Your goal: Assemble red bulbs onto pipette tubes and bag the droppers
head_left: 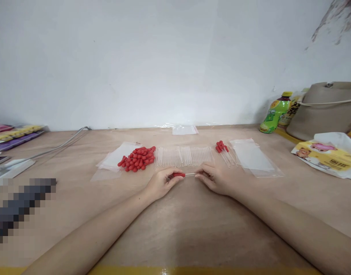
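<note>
My left hand (164, 182) pinches a red rubber bulb (179, 174) between thumb and fingers. A thin clear tube (189, 174) runs from the bulb's right end to my right hand (213, 178), whose fingertips are closed on it. Behind my left hand lies a pile of loose red bulbs (138, 157). A row of clear tubes (184, 156) lies side by side behind both hands. Several tubes with red bulbs on them (222, 147) form a small bunch behind my right hand.
Clear plastic bags lie at left (106, 162), right (251, 156) and by the wall (184, 130). At the right are a green bottle (273, 114), a beige bag (319, 110) and a yellow-white packet (327, 154). A grey cable (63, 144) crosses the left side.
</note>
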`<control>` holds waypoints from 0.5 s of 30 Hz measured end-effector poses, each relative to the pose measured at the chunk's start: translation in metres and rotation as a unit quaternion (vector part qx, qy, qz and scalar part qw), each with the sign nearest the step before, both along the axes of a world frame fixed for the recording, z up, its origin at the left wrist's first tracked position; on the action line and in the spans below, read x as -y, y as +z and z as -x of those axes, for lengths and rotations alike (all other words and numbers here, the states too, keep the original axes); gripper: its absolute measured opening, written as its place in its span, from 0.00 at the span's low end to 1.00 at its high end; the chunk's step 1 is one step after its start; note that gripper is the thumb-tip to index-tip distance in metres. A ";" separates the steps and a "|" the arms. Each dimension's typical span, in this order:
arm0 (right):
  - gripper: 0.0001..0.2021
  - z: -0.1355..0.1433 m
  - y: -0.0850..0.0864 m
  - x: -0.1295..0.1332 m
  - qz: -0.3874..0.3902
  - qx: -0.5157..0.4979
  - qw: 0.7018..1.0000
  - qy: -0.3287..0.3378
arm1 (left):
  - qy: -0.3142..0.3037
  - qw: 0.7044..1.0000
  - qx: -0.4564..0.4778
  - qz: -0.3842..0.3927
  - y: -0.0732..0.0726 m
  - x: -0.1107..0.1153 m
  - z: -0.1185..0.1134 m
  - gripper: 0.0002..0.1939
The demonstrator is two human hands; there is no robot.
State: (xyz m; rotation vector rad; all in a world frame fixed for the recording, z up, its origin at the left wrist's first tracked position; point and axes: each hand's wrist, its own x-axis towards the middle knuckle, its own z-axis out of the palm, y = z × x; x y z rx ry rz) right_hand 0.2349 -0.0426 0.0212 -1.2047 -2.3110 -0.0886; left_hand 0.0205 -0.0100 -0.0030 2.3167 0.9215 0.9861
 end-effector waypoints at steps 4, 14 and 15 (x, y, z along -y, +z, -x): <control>0.07 0.001 0.002 0.001 0.005 0.008 1.000 0.010 | -0.002 1.000 -0.005 0.001 -0.001 0.000 0.000 0.08; 0.10 0.003 -0.016 -0.009 -0.046 -0.012 0.997 0.060 | -0.002 0.999 -0.030 0.018 -0.004 0.001 0.001 0.08; 0.10 0.003 -0.017 -0.009 -0.044 -0.010 0.997 0.056 | -0.002 0.999 -0.032 0.020 -0.005 0.001 0.001 0.09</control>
